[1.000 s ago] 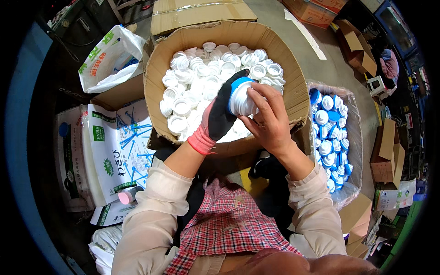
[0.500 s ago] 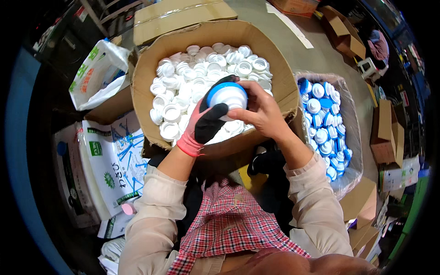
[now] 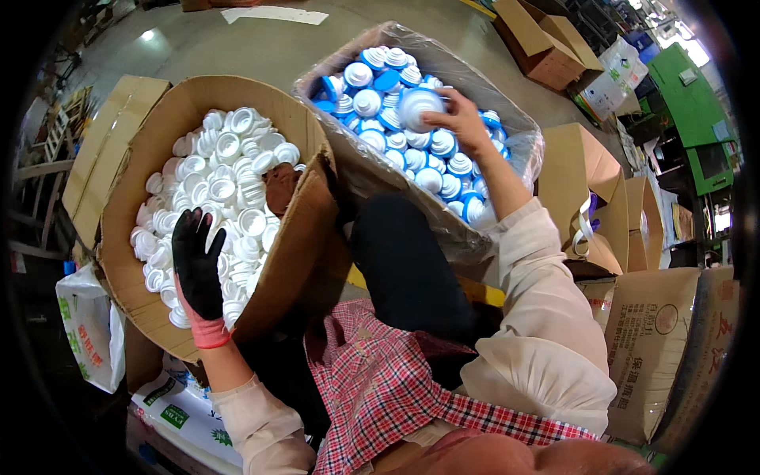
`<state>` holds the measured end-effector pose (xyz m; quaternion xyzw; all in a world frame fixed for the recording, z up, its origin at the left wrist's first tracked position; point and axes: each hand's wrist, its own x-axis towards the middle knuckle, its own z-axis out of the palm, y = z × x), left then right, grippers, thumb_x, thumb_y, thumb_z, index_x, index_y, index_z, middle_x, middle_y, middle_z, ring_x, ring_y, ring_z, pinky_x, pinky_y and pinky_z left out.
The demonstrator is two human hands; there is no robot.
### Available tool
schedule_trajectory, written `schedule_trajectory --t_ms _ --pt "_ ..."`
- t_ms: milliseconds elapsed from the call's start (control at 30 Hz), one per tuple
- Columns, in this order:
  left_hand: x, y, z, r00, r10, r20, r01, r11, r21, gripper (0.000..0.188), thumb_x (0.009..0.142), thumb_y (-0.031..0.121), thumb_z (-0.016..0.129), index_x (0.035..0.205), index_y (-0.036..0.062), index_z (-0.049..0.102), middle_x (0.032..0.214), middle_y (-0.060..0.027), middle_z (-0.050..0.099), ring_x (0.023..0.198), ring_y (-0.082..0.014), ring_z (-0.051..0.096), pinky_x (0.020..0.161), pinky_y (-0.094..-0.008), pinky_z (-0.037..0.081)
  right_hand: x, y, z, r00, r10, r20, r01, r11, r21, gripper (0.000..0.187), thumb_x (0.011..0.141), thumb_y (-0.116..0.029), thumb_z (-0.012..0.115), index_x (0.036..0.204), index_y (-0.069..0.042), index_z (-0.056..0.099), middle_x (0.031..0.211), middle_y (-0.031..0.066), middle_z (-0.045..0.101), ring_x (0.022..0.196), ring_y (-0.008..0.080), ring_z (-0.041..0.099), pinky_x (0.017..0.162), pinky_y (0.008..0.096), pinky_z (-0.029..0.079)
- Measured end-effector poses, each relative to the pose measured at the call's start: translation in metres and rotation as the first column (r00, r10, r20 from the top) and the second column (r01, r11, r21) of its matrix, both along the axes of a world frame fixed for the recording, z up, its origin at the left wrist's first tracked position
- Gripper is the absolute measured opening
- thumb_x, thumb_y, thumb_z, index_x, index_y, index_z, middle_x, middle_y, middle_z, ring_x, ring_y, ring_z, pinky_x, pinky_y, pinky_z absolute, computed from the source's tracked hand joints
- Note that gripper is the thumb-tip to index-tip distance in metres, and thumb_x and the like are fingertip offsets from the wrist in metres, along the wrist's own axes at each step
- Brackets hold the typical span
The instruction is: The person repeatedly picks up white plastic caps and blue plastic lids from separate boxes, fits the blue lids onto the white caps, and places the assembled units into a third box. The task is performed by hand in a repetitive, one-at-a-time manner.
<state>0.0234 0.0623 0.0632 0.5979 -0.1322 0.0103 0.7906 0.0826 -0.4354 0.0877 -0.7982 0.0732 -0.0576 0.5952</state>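
My right hand (image 3: 461, 123), bare, has its thumb and fingers at the edge of a white stepped cap (image 3: 419, 109), blurred by motion. It is over a plastic-lined box (image 3: 511, 131) of blue-and-white stepped caps (image 3: 458, 164). On the left, my left hand (image 3: 199, 265) wears a black-and-pink glove. Its fingers are spread and hold nothing, above the white plastic caps (image 3: 222, 189) that fill a large cardboard box (image 3: 297, 245). Against that box's right inner wall lies a crumpled brown cloth-like thing (image 3: 282, 187).
A flattened carton (image 3: 111, 150) stands beyond the cap box. Near my left arm are a white plastic bag (image 3: 91, 328) and printed sheeting (image 3: 178, 412). Open cartons (image 3: 546, 43) and closed cartons (image 3: 645, 348) stand on the right, near a green cabinet (image 3: 685, 119).
My view has turned right. Both hands were around a blue-rimmed white cap over the white caps; now they are apart, my right hand with a cap over the right box, my left hand open.
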Motion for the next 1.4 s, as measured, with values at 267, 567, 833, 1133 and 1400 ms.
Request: schedule_trajectory --t_ms 267,567,833,1133,1400 --pt "0.014 -0.014 -0.027 0.988 -0.095 -0.126 0.093 0.995 -0.017 0.056 0.099 0.037 0.041 0.145 0.0062 0.034 0.146 -0.0136 0.040 0.134 -0.0328 0.040 0.109 -0.0508 0.035 -0.065 -0.143 -0.120 0.812 -0.169 -0.559 -0.043 0.937 -0.346 0.084 0.060 -0.028 0.088 0.132 -0.005 0.051 0.127 0.0179 0.056 0.111 0.0307 0.058 0.086 0.0389 0.051" --pt "0.020 -0.019 -0.036 0.981 -0.079 -0.180 0.094 0.992 0.078 0.055 0.099 0.038 0.042 0.143 0.0060 0.038 0.143 -0.0109 0.045 0.131 -0.0275 0.045 0.106 -0.0471 0.039 -0.083 -0.139 -0.178 0.813 -0.022 -0.582 -0.270 0.872 -0.409 0.081 0.058 -0.030 0.090 0.126 -0.006 0.054 0.121 0.0202 0.057 0.112 0.0336 0.055 0.093 0.0395 0.045" --pt "0.021 -0.016 -0.040 0.980 -0.081 -0.181 0.102 0.989 0.110 0.051 0.100 0.035 0.041 0.142 0.0061 0.039 0.142 -0.0111 0.046 0.129 -0.0261 0.046 0.105 -0.0465 0.040 -0.084 -0.120 -0.189 0.789 -0.101 -0.606 -0.331 0.761 -0.558 0.083 0.058 -0.040 0.088 0.122 0.001 0.055 0.117 0.0216 0.061 0.108 0.0333 0.059 0.089 0.0392 0.048" --pt "0.016 -0.020 -0.025 0.985 -0.066 -0.157 0.092 0.982 0.163 0.048 0.101 0.032 0.041 0.140 0.0026 0.041 0.139 -0.0127 0.048 0.127 -0.0265 0.049 0.104 -0.0455 0.042 -0.093 -0.130 -0.182 0.894 -0.206 -0.398 -0.092 0.785 -0.613 0.078 0.069 -0.044 0.082 0.125 0.000 0.051 0.114 0.0213 0.062 0.103 0.0328 0.061 0.085 0.0392 0.049" --pt "0.011 -0.018 -0.017 0.966 0.159 -0.203 -0.073 0.922 0.379 0.043 0.097 0.029 0.052 0.129 -0.0004 0.054 0.126 -0.0113 0.058 0.116 -0.0206 0.055 0.097 -0.0351 0.044 -0.084 0.025 -0.015 0.986 0.139 0.089 -0.101 0.933 -0.344 0.034 0.083 -0.025 0.071 0.108 -0.003 0.063 0.108 0.0140 0.064 0.096 0.0247 0.063 0.084 0.0354 0.050"
